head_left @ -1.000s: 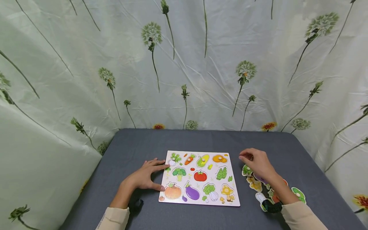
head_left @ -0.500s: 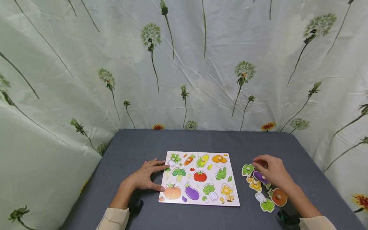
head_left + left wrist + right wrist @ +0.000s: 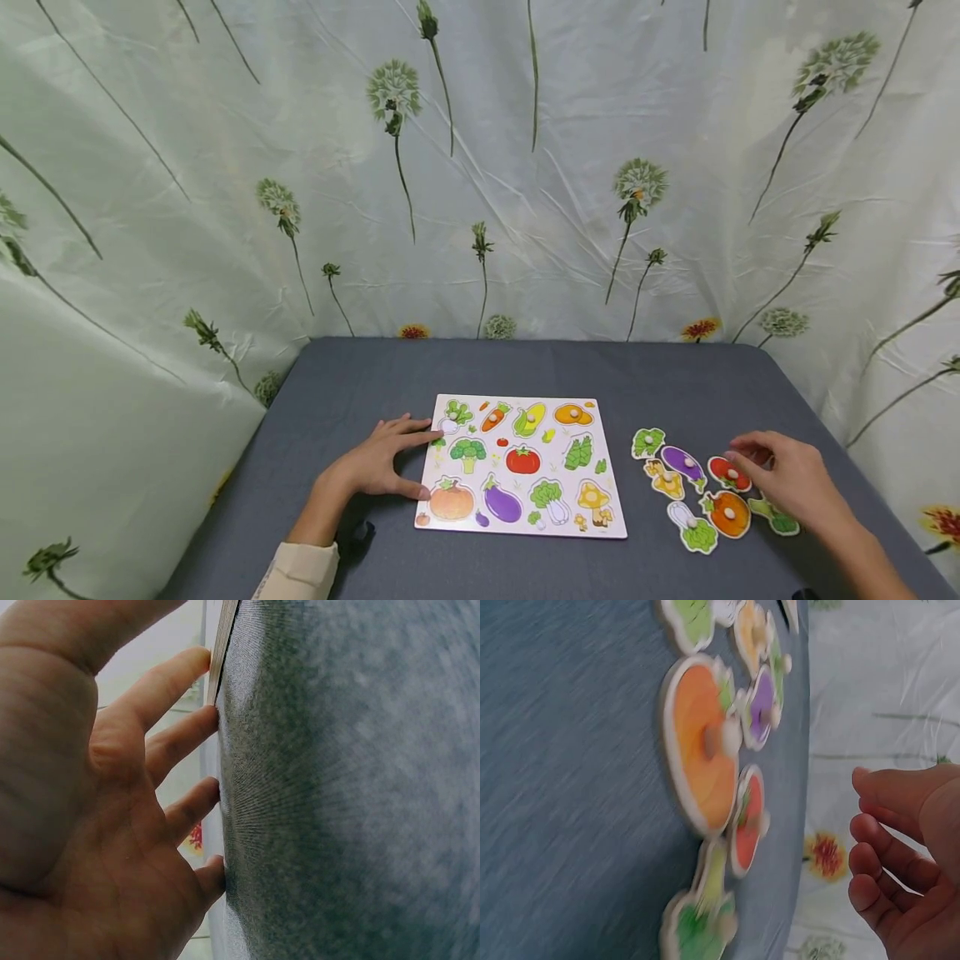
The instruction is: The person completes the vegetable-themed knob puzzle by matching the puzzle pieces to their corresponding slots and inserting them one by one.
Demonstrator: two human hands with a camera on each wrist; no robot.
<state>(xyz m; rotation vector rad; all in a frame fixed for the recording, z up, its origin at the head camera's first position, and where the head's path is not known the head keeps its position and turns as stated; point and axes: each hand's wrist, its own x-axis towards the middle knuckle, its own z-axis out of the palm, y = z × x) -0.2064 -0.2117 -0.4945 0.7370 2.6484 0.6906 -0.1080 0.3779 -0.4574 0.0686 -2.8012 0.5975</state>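
Observation:
My left hand (image 3: 375, 460) rests with spread fingers at the left edge of a white vegetable puzzle board (image 3: 557, 461); its thumb and index finger touch the edge. In the left wrist view, the fingertips (image 3: 204, 716) meet the board's side and the grey cloth. My right hand (image 3: 795, 475) holds nothing and hovers with loosely bent fingers over the knobbed pieces on the right. Nearest are the tomato piece (image 3: 724, 477) and the broccoli piece (image 3: 782, 523), which it partly covers. The pumpkin piece (image 3: 697, 776) lies beside these in the right wrist view.
An eggplant piece (image 3: 678, 461), a mushroom piece (image 3: 666, 481), a cabbage piece (image 3: 697, 533) and a green leafy piece (image 3: 647, 442) lie right of the board. Knobbed carrot (image 3: 495, 416) and corn (image 3: 534, 414) pieces sit in the board's top row. A flowered curtain (image 3: 525, 192) hangs behind the table.
My right hand has moved right and nearer my body, away from the board and across the loose pieces, uncovering the eggplant and tomato pieces. The left hand and board stay put.

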